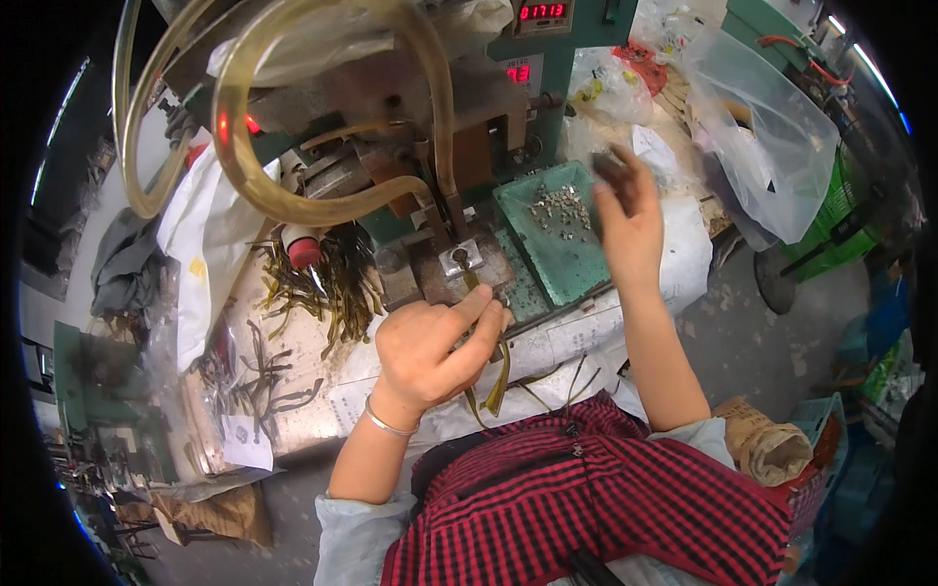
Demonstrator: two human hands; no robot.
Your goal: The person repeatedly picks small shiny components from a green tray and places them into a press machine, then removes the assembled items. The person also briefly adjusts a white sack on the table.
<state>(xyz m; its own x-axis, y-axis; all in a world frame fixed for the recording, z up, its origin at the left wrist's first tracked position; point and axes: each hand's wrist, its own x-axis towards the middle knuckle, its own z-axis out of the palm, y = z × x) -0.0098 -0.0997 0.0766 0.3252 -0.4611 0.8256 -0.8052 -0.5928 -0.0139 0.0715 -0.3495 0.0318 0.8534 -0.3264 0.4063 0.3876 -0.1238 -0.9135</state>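
Observation:
My left hand (435,347), with a bangle at its wrist, is closed on an olive-green strip (471,279). The strip's far end rests at a small metal plate (461,258) under the bench machine's two upright electrodes (447,217). Its tail hangs below my fingers toward the bench edge. My right hand (633,220) is raised over the right side of a green tray (549,266). Small silvery metal pieces (562,212) lie in that tray. The fingertips of this hand are smeared by motion, and a dark blur there cannot be made out.
Thick yellowish hoses (230,137) loop in front of the green machine (586,24). Left of it lie a pile of olive strips (337,288), a red-capped part (304,253) and darker strips (269,376). Clear plastic bags (762,137) and a green basket (845,210) stand at right.

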